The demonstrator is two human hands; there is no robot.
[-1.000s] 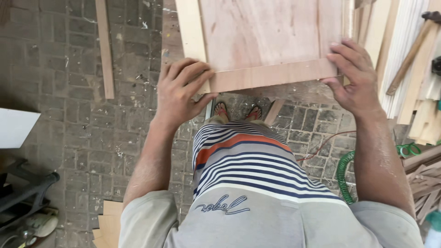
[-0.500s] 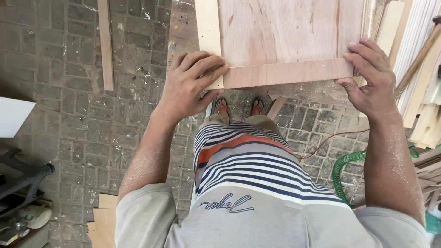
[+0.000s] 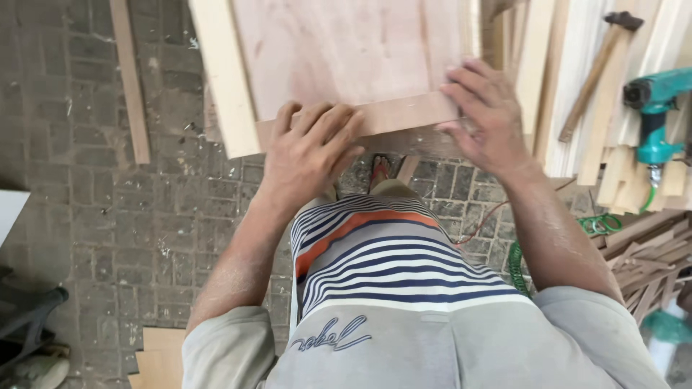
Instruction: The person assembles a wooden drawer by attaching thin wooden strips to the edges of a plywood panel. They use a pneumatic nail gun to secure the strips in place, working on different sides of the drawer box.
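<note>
- Left hand (image 3: 311,148) lies flat, fingers spread, on the near edge strip (image 3: 393,115) of the wooden panel (image 3: 346,50); pressing down, nothing gripped.
- Right hand (image 3: 490,119) is on the right near corner of the same panel, fingers spread over the strip end and the corner; looks like resting or pushing rather than clamped, palm side hidden.
- The hands are apart, with a stretch of strip between them.
- Panel: reddish plywood face with a pale wooden frame piece (image 3: 223,79) along its left side. It sits in front of the person, its near edge above the paved floor (image 3: 108,238); the support under it is not visible.
- A foot in a sandal (image 3: 380,169) shows just under the near edge.
- Right of the panel: stack of light wood slats (image 3: 555,86), with a hammer (image 3: 595,72) lying on it and a teal power tool (image 3: 656,122) beside that.
- Green coiled hose (image 3: 517,266) on the floor near the right arm.
- Loose wood batten (image 3: 130,79) on the floor, well left of the panel.
- Person wears a striped garment and a grey shirt.
</note>
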